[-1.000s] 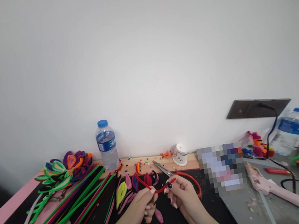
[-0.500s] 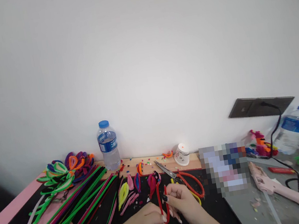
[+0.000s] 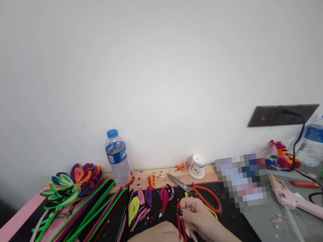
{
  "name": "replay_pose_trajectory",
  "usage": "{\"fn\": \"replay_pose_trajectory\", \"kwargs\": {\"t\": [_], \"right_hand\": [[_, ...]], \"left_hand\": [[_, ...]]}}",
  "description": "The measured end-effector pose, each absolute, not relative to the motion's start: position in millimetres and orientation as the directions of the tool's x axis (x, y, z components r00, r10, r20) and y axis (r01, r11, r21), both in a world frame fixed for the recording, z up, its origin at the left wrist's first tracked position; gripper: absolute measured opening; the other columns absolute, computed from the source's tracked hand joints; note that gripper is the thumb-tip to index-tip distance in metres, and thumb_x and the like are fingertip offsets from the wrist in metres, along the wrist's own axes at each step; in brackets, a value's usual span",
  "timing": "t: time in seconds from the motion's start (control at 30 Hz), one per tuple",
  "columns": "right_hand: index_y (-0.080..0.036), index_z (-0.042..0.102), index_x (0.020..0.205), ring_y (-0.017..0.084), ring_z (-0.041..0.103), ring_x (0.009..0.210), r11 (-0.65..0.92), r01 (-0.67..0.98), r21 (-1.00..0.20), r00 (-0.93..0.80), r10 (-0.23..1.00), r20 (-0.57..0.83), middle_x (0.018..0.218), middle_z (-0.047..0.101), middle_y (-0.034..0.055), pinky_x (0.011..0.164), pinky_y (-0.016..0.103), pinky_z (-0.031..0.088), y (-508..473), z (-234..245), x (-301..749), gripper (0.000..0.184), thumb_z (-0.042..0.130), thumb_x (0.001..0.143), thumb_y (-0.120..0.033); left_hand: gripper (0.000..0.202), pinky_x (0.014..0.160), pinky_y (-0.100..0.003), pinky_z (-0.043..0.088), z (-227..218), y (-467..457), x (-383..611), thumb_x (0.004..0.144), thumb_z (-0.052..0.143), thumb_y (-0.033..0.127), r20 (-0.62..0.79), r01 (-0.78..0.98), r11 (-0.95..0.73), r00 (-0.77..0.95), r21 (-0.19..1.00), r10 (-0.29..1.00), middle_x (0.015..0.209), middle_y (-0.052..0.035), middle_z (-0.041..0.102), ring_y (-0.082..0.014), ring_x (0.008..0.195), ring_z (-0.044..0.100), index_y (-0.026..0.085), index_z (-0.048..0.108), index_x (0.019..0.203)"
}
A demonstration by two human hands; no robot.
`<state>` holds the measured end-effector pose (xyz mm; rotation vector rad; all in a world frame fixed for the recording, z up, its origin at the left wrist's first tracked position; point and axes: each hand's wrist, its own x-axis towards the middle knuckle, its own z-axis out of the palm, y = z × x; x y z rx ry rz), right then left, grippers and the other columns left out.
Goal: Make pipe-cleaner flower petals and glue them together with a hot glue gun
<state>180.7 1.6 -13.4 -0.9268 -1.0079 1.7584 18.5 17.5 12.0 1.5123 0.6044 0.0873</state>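
A red pipe cleaner (image 3: 179, 225), bent into a narrow loop, stands between my two hands above the black mat. My right hand (image 3: 197, 216) pinches its upper end, where the two strands come together. Low on the loop, my left hand (image 3: 164, 238) has its fingers closed on the bend. Just beyond the hands lie a crimson pipe-cleaner petal (image 3: 164, 197), a yellow petal (image 3: 133, 208) and a blue-purple one (image 3: 148, 196). Scissors with orange handles (image 3: 206, 196) rest behind my right hand, partly covered by it.
Long pipe cleaners (image 3: 83, 229) and finished pipe-cleaner flowers (image 3: 75, 179) lie at left. A water bottle (image 3: 117, 157) and an upturned paper cup (image 3: 197, 166) stand by the wall. At right are a pink glue gun (image 3: 305, 204), its cord and a second bottle (image 3: 322, 137).
The red pipe cleaner's two upper ends, apart before, are now brought together in my right hand's pinch. My left hand has shifted slightly right and down.
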Motion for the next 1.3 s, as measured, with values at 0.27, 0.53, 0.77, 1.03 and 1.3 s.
{"fn": "replay_pose_trajectory", "kwargs": {"t": [0.27,0.53,0.77,1.03,1.3], "right_hand": [[-0.015,0.052,0.073,0.003,0.037,0.024,-0.25,-0.259,-0.933,-0.297,0.94,-0.169,0.038,0.051,-0.0079,0.023,0.011,0.019,0,-9,180,0.033,0.069,0.07,-0.043],[-0.017,0.05,0.072,0.002,0.025,0.027,-0.22,-0.288,-0.932,-0.235,0.96,-0.153,0.035,0.044,-0.0107,0.03,0.014,0.015,1,-9,181,0.03,0.065,0.075,-0.042],[-0.017,0.05,0.076,0.003,0.028,0.029,-0.184,-0.376,-0.908,-0.167,0.978,-0.129,0.038,0.046,-0.0097,0.031,0.015,0.019,3,-12,178,0.029,0.066,0.075,-0.041],[-0.018,0.048,0.08,0.004,0.034,0.03,-0.051,-0.383,-0.922,-0.003,0.999,-0.055,0.042,0.052,-0.0075,0.03,0.013,0.023,1,-14,175,0.028,0.063,0.078,-0.041],[-0.018,0.046,0.083,0.005,0.038,0.027,-0.03,-0.277,-0.96,0.01,0.999,-0.034,0.041,0.055,-0.0057,0.029,0.013,0.028,-2,-10,175,0.031,0.061,0.079,-0.044]], "left_hand": [[0.023,0.045,-0.025,0.023,15,17,21,0.064,0.04,0.014,-0.332,0.377,-0.019,0.839,0.926,0.431,0.043,0.0064,0.028,-0.0096,0.043,0.025,0.02,0.033,0.043],[0.017,0.048,-0.023,0.026,20,13,20,0.071,0.039,0.017,-0.277,0.356,-0.036,0.782,0.934,0.558,0.051,0.0061,0.033,-0.0108,0.05,0.032,0.019,0.04,0.054],[0.008,0.06,-0.021,0.033,22,6,11,0.082,0.047,0.027,-0.022,0.333,-0.275,0.67,0.902,0.742,0.073,0.0038,0.051,-0.0124,0.066,0.043,0.019,0.05,0.084],[0.023,0.066,-0.023,0.035,6,16,4,0.092,0.034,0.032,0.04,0.515,-0.449,0.624,0.73,0.781,0.079,-0.0009,0.06,-0.0166,0.073,0.054,0.02,0.051,0.084],[0.029,0.057,-0.024,0.03,-8,21,1,0.093,0.034,0.034,0.125,0.584,-0.575,0.631,0.574,0.765,0.073,-0.0005,0.061,-0.017,0.066,0.055,0.021,0.054,0.076]]}}
